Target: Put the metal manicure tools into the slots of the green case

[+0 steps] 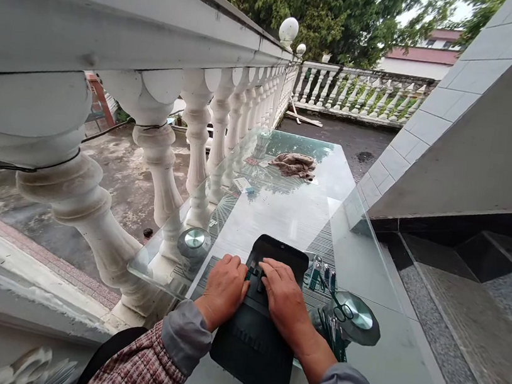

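Note:
An open black tool case (252, 357) lies on the glass table, its slotted inside facing up. My left hand (224, 290) is closed at the case's left edge, fingers curled and thumb along the inner side. Over the case's upper middle, my right hand (283, 297) has its fingers bent down onto the slots; whatever its fingertips pinch is too small and hidden to name. Right of the case lie several nail clippers (320, 274), a pair of dark-handled scissors (341, 310) and a bunch of slim dark-handled tools (331, 333).
A crumpled brown cloth (294, 165) and a small blue-white packet (244, 185) lie farther up the glass table (388, 268). Round metal table supports (195, 239) show through the glass. A white balustrade (161, 153) runs along the left; stone steps (469, 298) are at right.

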The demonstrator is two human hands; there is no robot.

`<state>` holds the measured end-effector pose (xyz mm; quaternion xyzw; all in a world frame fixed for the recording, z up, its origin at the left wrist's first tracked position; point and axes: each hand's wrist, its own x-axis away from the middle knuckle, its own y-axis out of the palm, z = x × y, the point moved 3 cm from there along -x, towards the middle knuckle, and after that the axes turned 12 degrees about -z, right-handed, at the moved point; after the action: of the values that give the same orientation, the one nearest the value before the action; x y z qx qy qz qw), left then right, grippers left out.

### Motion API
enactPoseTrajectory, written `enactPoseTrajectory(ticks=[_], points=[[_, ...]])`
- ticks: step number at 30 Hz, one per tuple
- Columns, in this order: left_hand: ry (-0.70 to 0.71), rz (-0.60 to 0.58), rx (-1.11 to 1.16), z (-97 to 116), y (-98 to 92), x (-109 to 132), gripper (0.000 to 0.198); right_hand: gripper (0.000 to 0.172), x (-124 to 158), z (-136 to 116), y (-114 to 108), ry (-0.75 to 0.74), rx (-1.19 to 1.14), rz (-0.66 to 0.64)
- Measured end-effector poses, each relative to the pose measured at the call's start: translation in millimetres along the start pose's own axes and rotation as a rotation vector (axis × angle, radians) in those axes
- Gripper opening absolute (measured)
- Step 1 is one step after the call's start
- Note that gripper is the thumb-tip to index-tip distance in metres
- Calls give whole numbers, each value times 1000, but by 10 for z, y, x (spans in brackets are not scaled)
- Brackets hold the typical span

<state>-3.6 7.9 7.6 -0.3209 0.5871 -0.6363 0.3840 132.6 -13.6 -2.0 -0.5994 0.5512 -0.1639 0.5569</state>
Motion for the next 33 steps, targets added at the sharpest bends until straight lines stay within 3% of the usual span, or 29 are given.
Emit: enactPoseTrajectory(ticks=[6, 12, 22, 27, 33], points=[[-14, -16, 42, -48, 6, -20, 10, 35, -210, 52, 96, 241, -51, -127], [-32, -6, 14, -50, 60, -66, 10, 31, -358, 108, 160, 361, -33, -168], [-24, -7, -20, -37, 149, -50, 11, 26, -436, 207, 202, 416, -185, -209], [-10, -13, -36, -28, 173, 20, 10, 20, -426, 180, 201, 413, -78, -168], [7, -12, -55, -17, 196, 64, 10, 14, -441, 141, 222, 419, 5, -231]])
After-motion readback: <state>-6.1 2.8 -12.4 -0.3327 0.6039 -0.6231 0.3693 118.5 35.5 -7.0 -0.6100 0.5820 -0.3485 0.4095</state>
